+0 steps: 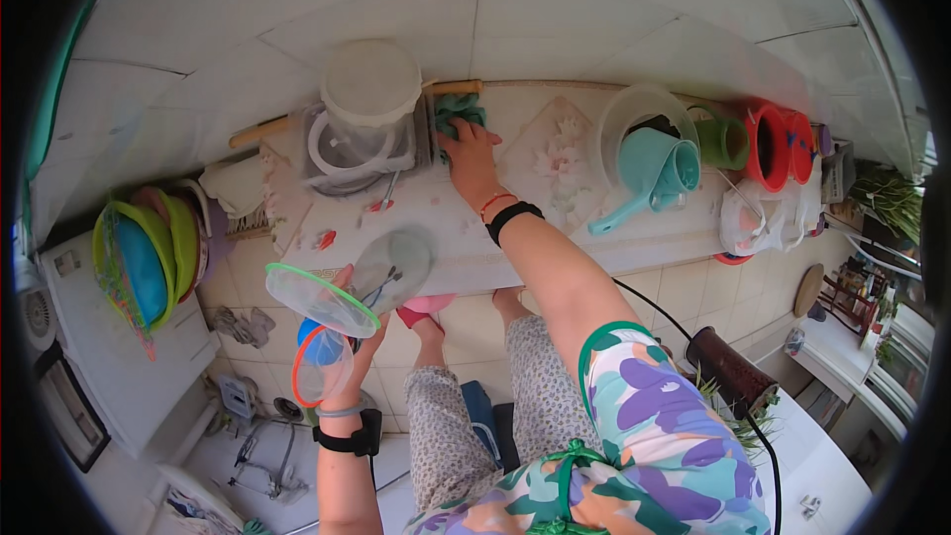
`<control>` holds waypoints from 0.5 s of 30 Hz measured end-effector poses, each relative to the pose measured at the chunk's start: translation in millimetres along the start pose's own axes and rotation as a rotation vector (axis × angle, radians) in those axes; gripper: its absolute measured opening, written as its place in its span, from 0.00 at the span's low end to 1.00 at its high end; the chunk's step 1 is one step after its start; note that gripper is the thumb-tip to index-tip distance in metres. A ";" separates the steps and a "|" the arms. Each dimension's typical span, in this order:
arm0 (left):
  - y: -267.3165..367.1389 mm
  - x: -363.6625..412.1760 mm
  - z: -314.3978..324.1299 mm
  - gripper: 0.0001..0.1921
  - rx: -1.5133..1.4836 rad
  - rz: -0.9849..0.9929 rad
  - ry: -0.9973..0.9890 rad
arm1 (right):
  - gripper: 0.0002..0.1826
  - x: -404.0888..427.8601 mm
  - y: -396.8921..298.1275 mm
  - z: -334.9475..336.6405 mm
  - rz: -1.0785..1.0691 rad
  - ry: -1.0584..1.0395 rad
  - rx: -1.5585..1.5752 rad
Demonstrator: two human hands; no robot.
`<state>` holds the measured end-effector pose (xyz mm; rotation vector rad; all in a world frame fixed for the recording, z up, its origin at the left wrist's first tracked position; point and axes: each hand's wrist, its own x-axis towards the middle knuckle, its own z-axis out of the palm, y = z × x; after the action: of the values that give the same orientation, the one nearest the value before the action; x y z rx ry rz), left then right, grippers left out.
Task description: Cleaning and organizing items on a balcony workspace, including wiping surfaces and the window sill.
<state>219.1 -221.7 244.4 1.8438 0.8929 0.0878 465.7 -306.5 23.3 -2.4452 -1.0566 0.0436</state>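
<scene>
My right hand (473, 163) reaches to the back of a long patterned surface (461, 234), its fingers on a dark green cloth (461, 110). Left of it stand clear plastic containers (356, 152), one topped by a pale round lid (371, 82). My left hand (364, 349), nearer my body, holds several light round items: a green-rimmed one (319, 301), an orange-rimmed one (325, 379) with something blue inside, and a translucent disc or lid (394, 267) beyond the fingers. Exactly how the fingers grip each is partly hidden.
Right on the surface are a translucent basin (605, 141), a turquoise dipper (646, 167), a green container (721, 140), red buckets (765, 145) and plastic bags (750, 219). Stacked colourful basins (174, 245) and a brush (249, 224) are at left. A dark cable runs past my right arm.
</scene>
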 end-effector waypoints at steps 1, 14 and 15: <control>-4.1 0.8 -2.9 0.36 0.000 0.036 0.003 | 0.23 5.7 4.0 -2.8 -0.003 -0.002 -0.002; -18.3 7.9 -13.9 0.34 -0.064 -0.013 0.051 | 0.28 71.0 74.3 -38.4 1.078 0.274 -0.016; -16.8 7.3 -13.0 0.34 -0.073 -0.012 0.047 | 0.28 63.6 62.4 -29.7 1.077 0.278 -0.026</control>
<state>209.6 -204.1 234.1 1.7745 0.9218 0.1544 559.1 -311.4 32.4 -2.6355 0.4388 0.0329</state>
